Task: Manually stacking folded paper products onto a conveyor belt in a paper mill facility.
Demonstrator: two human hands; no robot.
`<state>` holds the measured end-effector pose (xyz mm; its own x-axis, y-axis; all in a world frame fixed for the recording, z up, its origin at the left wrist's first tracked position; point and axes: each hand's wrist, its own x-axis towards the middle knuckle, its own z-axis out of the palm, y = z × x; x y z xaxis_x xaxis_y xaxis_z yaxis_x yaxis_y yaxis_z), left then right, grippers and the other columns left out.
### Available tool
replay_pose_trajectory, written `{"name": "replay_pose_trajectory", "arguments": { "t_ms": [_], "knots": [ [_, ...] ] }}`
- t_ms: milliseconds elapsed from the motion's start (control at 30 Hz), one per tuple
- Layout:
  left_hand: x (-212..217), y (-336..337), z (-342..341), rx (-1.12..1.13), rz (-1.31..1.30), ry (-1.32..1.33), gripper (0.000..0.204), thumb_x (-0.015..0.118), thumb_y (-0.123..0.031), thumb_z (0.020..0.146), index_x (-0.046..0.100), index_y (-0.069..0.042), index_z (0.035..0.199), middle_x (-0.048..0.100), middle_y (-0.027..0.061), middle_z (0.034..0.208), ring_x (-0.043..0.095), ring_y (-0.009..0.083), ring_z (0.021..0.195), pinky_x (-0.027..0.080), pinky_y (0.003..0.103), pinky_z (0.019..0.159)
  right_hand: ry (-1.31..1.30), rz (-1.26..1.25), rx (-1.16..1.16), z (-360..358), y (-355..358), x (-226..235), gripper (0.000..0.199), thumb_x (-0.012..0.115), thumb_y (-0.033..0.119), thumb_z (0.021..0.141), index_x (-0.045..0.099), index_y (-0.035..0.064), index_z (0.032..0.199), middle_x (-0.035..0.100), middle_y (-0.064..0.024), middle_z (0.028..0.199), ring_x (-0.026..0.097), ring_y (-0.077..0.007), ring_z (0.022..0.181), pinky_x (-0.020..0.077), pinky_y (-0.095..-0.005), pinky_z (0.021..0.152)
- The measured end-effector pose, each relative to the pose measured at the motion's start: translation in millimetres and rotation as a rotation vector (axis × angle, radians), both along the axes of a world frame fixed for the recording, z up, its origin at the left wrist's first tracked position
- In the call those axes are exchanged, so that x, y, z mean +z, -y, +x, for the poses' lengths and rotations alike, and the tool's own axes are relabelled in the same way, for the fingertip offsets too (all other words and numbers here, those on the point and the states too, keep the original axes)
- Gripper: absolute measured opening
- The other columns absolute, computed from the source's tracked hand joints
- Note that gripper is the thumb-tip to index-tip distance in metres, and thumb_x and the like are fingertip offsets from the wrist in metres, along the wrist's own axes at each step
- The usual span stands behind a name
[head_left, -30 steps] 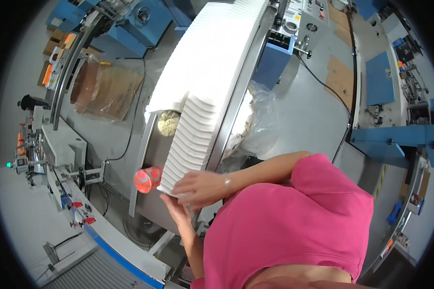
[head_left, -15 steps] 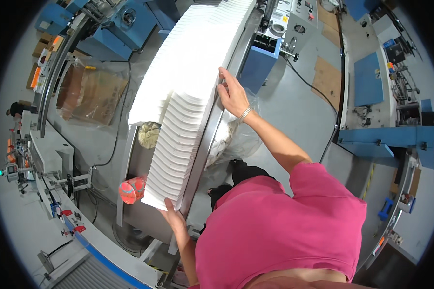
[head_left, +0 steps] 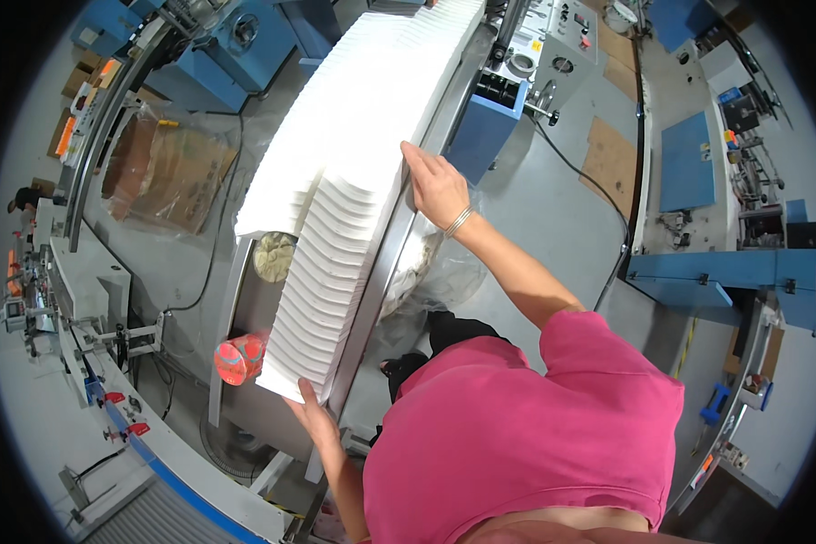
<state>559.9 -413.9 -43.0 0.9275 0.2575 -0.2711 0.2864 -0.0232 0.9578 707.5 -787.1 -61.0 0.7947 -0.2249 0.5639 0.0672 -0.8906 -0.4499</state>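
A long row of white paper-like stacks (head_left: 315, 286), with many curved edges showing, lies on a metal table (head_left: 254, 313). At its near end, my left hand (head_left: 315, 419) grips the last layer, thumb on top and the other fingers mostly hidden. Farther up, my right hand (head_left: 439, 192) lies against the row's right side with its fingers stretched out, fingertips touching the edge. A wider white mass of the same layers (head_left: 344, 100) continues to the far end. Left of the row on the table are an orange-red round container (head_left: 238, 360) and a pale yellowish round object (head_left: 274, 257).
A metal rail (head_left: 363, 317) runs along the table's right edge, with a clear plastic bag (head_left: 453, 263) beside it. A blue and grey machine (head_left: 490, 127) stands at the far right. Cardboard under plastic (head_left: 168, 177) lies on the floor at left, near a white machine frame (head_left: 95, 290).
My right hand has turned slightly, its fingers now lying flatter along the row's side. My left hand stays at the near end. The whole view has shifted a little.
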Motion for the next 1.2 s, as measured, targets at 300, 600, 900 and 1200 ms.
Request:
{"name": "replay_pose_trajectory", "arguments": {
  "t_ms": [300,600,900,1200],
  "knots": [
    [-13,-8,-1,0.030,-0.030,0.025,0.073,0.056,-0.037,0.093,0.022,-0.001,0.147,0.030,0.0154,0.148,0.031,0.0293,0.134,0.023,0.039,0.110,0.054,0.032,-0.005,-2,-6,16,0.034,0.058,0.001,0.076,0.062,0.0066,0.110,0.063,-0.0096,0.105,0.060,-0.0275,0.092,0.0512,-0.0371,0.076],
    [-8,-27,16,0.040,-0.491,-0.176,0.066,0.050,-0.040,0.095,0.027,-0.005,0.146,0.040,0.0127,0.143,0.044,0.0284,0.128,0.034,0.044,0.107,-0.387,0.447,0.185,28,19,27,0.055,0.065,0.044,0.080,0.061,0.0005,0.114,0.067,-0.0209,0.090,0.066,-0.0304,0.078,0.0518,-0.0375,0.073],
    [-8,-26,28,-0.154,-0.350,-0.104,0.063,0.055,-0.029,0.095,0.027,-0.003,0.145,0.041,0.0116,0.142,0.044,0.0257,0.128,0.038,0.040,0.105,-1.186,0.802,0.370,70,37,50,0.117,0.079,0.045,0.072,0.005,-0.0056,0.147,0.063,-0.0147,0.082,0.063,-0.0143,0.051,0.0392,-0.0190,0.037],
    [-1,-47,21,-0.163,-0.357,-0.143,0.066,0.059,-0.021,0.092,0.025,-0.006,0.146,0.041,0.0103,0.142,0.045,0.0244,0.127,0.038,0.038,0.105,-1.350,0.686,0.474,74,12,59,0.130,0.086,0.039,0.066,-0.010,0.0138,0.150,0.061,-0.0190,0.104,0.060,-0.0119,0.051,0.0430,-0.0213,0.040]
  ]
}}
